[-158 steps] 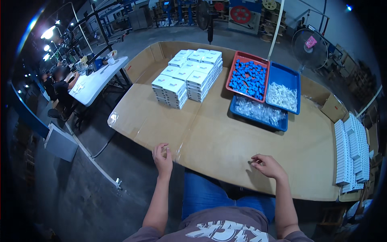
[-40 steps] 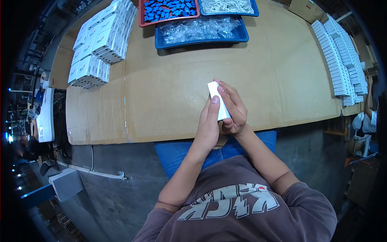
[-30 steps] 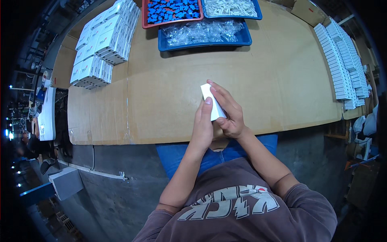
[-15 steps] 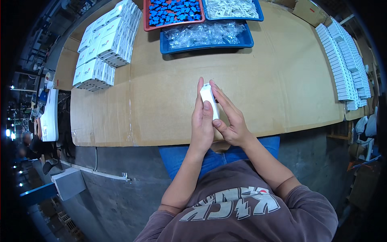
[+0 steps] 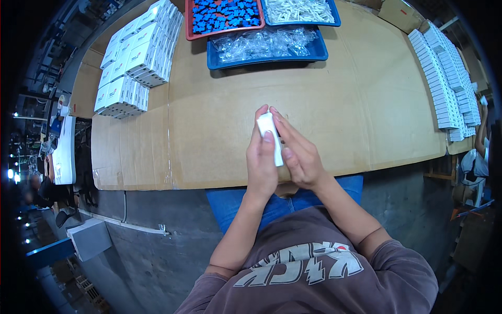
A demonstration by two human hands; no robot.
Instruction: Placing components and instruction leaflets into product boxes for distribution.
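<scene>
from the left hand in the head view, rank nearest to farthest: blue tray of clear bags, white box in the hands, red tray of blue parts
1. White box, held between left hand and right hand.
2. Blue tray of clear bags, ahead on the table.
3. Red tray of blue parts, beyond it, at the far edge.

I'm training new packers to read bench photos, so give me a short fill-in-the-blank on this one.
1. Both hands press a small ____ box between them.
2. The red tray holds ____ parts.
3. The clear bags lie in a ____ tray.

Missing words: white; blue; blue
</scene>
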